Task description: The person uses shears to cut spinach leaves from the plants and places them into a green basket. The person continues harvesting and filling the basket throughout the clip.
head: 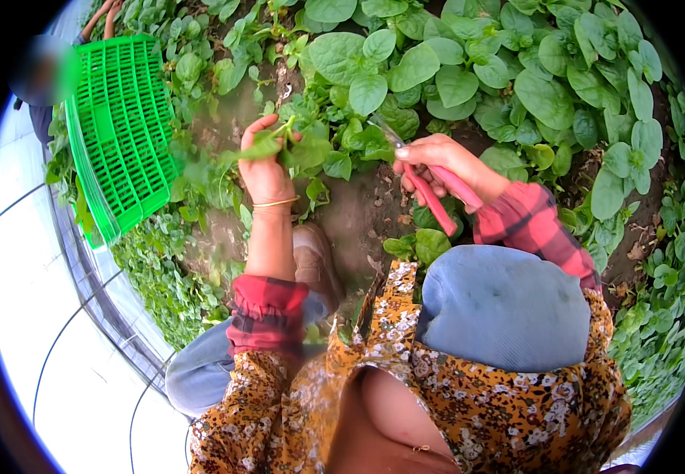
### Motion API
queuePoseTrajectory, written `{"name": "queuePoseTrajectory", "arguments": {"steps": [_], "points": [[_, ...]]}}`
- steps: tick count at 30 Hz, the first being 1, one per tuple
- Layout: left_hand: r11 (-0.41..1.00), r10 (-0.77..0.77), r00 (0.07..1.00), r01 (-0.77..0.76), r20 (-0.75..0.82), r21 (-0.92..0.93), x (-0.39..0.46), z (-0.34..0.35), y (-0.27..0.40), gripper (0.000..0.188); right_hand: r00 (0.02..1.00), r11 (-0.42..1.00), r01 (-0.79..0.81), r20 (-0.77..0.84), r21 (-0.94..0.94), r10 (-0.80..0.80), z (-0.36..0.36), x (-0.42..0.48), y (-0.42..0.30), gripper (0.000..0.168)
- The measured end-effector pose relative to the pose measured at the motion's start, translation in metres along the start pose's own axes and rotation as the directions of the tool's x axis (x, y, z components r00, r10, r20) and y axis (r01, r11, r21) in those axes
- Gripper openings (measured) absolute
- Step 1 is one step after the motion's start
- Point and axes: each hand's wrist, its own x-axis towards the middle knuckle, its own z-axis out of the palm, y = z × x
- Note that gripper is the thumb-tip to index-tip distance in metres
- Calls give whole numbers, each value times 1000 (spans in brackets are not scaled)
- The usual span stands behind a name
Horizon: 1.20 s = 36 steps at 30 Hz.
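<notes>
My left hand (266,172) holds a cut leafy sprig (265,147), its pale stem end pointing up between thumb and fingers. In my right hand (437,157) is a pair of pruning snips (431,201) with red handles; the metal blades point up and left toward the foliage. Whether the blades are apart is hard to tell. Broad-leaved green plants (372,89) grow just beyond both hands, and the blade tips are close to their leaves. Bare brown soil (360,216) shows between the hands and my knees.
A bright green slatted plastic basket (120,130) stands tilted among plants at the left. Beyond it, another person's arms (102,18) reach into the foliage. My shoe (316,260) rests on the soil, and a pale sheet wall with dark ribs (52,308) curves along the left.
</notes>
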Motion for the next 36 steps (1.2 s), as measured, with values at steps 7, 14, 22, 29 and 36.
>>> {"name": "queuePoseTrajectory", "arguments": {"steps": [7,14,22,29,36], "points": [[596,103,921,-360,375,718,12,99,49,61,993,987,66,-104,144,-51,-3,-16,-4,35],[828,-123,986,38,116,559,68,66,-35,27,992,993,79,-107,83,-70,-9,2,-9,38],[959,-22,993,-12,117,283,31,59,-44,18,981,990,110,-170,85,-94,-10,34,-13,41],[1000,21,995,-23,99,17,30,38,-1,14,988,994,95,-130,55,-87,-7,-17,13,30],[976,24,871,-127,491,176,5,106,56,50,807,876,419,-540,239,-239,-13,-57,31,28]]}}
